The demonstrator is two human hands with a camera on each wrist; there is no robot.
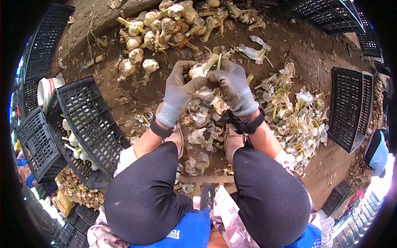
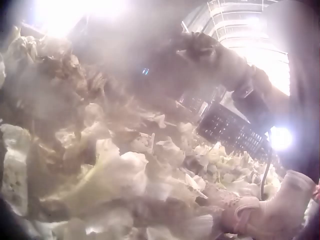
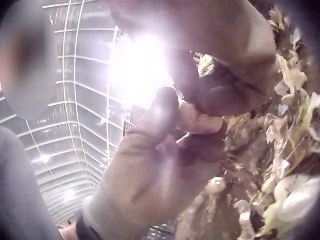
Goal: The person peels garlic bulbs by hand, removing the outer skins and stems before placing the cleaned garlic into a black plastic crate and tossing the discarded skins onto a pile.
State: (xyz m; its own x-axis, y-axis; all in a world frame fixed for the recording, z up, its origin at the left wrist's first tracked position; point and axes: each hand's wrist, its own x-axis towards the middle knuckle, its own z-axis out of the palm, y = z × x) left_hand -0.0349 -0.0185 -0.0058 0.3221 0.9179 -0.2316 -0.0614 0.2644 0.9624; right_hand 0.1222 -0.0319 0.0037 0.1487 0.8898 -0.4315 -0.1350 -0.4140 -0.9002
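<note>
In the head view, both gloved hands meet around a garlic bulb (image 1: 197, 72) with loose husk and a green stem. The left hand (image 1: 178, 87) grips the bulb from the left side. Curled fingers of the right hand (image 1: 232, 84) pinch the husk and stem at its right. The right wrist view shows the pale bulb (image 3: 201, 123) between the left hand (image 3: 150, 172) below and the right hand (image 3: 215, 55) above. Haze blurs the left wrist view, where husks (image 2: 112, 175) fill the foreground and the bulb cannot be made out.
Unpeeled bulbs (image 1: 169, 27) lie heaped beyond the hands, with a wooden-handled knife (image 1: 96, 60) to their left. A black crate (image 1: 92, 120) with cleaned bulbs (image 1: 73, 139) stands at left. Husks (image 1: 304, 113) cover the ground at right, near another crate (image 1: 346, 108).
</note>
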